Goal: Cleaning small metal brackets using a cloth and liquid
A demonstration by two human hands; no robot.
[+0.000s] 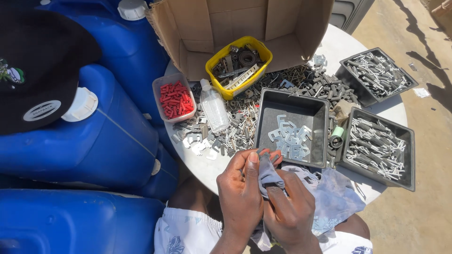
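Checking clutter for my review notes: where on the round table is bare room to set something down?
Bare patches: the white round tabletop's far rim between the cardboard box and the far dark tray of metal pins, and the near-left rim. Crowded: the middle, strewn with loose metal parts.

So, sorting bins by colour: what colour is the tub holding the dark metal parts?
Yellow; the tub shows clearly in the head view, before the cardboard box.

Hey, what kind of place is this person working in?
Probably an outdoor work spot for sorting small hardware: sunlit concrete ground, big blue jerrycans, and a round table with grey trays of metal clips and pins. Both hands hold a cloth.
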